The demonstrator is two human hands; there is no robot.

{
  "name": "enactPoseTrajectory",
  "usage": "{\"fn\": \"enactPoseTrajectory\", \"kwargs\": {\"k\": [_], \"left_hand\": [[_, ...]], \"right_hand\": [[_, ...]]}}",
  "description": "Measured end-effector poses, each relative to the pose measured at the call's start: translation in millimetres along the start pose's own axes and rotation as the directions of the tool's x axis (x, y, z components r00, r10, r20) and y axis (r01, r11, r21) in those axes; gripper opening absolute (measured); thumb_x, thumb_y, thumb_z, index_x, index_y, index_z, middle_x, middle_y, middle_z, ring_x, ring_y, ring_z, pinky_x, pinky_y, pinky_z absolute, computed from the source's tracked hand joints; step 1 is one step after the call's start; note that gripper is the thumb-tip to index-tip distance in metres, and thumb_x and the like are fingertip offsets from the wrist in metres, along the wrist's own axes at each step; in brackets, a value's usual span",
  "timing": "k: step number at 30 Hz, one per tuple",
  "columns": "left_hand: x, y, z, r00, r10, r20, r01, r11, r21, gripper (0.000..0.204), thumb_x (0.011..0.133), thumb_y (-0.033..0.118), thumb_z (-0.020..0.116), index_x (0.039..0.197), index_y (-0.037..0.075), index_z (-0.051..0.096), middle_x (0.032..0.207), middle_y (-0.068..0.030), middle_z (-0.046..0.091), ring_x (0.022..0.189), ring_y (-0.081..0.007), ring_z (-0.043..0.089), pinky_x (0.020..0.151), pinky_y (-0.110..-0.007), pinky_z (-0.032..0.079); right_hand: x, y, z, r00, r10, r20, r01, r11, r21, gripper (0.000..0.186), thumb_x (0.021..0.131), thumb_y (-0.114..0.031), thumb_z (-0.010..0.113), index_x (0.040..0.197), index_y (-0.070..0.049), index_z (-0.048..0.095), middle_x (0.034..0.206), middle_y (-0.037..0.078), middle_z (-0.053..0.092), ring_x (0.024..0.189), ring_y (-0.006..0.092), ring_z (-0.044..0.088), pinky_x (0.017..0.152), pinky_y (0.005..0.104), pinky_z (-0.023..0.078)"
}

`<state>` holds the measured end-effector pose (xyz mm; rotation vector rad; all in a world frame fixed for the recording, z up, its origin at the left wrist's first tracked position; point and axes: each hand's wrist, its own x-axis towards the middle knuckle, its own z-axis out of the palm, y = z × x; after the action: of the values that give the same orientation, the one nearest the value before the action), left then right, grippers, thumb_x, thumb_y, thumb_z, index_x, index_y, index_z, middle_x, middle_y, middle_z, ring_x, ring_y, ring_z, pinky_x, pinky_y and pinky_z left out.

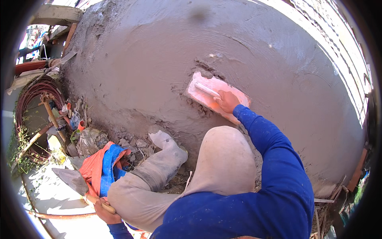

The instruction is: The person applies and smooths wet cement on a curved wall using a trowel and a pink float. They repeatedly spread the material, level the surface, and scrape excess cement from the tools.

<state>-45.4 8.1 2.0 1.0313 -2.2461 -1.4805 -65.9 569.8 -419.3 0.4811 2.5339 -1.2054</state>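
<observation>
My right hand [227, 102] grips the pale handle of a pink plastering float [225, 89], whose face lies against grey wet plaster [139, 67]. A ridge of wet mortar [209, 67] shows along the float's edges. At the lower left my left hand [106, 213] holds a pointed trowel [69, 179] by its wooden handle, beside my bent leg. Its steel blade is held out to the left, near a crumpled orange and blue tarp [109, 163].
Coiled cable [22, 111], wooden stakes [55, 117], rubble [139, 147] and plastic debris [91, 141] lie at the left. A long-handled tool [65, 59] and an orange pipe [30, 65] are at the upper left. Boards [356, 171] stand at the right edge.
</observation>
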Motion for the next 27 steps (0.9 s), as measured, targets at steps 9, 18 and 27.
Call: {"fn": "enactPoseTrajectory", "kwargs": {"k": [9, 18, 27], "left_hand": [[24.2, 0.2, 0.3, 0.995, 0.037, 0.093, -0.041, 0.998, 0.037, 0.017, 0.103, 0.024, 0.054, 0.107, 0.008, 0.058, 0.085, -0.0001, 0.052, 0.077, -0.0104, 0.047, 0.074, -0.028, 0.042], [31.2, 4.6, 13.2, 0.997, 0.031, 0.072, -0.036, 0.997, 0.065, 0.015, 0.103, 0.024, 0.056, 0.109, 0.010, 0.058, 0.083, 0.0010, 0.051, 0.076, -0.0089, 0.046, 0.073, -0.026, 0.041], [49.8, 0.4, 9.0, 0.994, 0.010, 0.113, -0.017, 0.998, 0.062, 0.017, 0.104, 0.026, 0.055, 0.113, 0.012, 0.057, 0.086, 0.0029, 0.052, 0.076, -0.0070, 0.047, 0.071, -0.024, 0.042]], "right_hand": [[-121.9, 147.3, 12.2, 0.599, 0.690, -0.408, -0.361, 0.687, 0.631, 0.035, 0.103, -0.031, 0.065, 0.092, 0.003, 0.062, 0.077, 0.019, 0.069, 0.071, 0.0335, 0.067, 0.069, 0.0480, 0.051], [-35.1, 157.1, -11.9, 0.452, 0.772, -0.446, -0.344, 0.613, 0.712, 0.036, 0.103, -0.028, 0.063, 0.095, 0.007, 0.066, 0.081, 0.017, 0.070, 0.074, 0.0290, 0.068, 0.072, 0.0434, 0.053], [63.5, 125.0, 11.3, 0.521, 0.656, -0.546, -0.311, 0.742, 0.594, 0.034, 0.104, -0.028, 0.063, 0.093, 0.004, 0.063, 0.075, 0.014, 0.065, 0.064, 0.0249, 0.063, 0.059, 0.0405, 0.048]]}}
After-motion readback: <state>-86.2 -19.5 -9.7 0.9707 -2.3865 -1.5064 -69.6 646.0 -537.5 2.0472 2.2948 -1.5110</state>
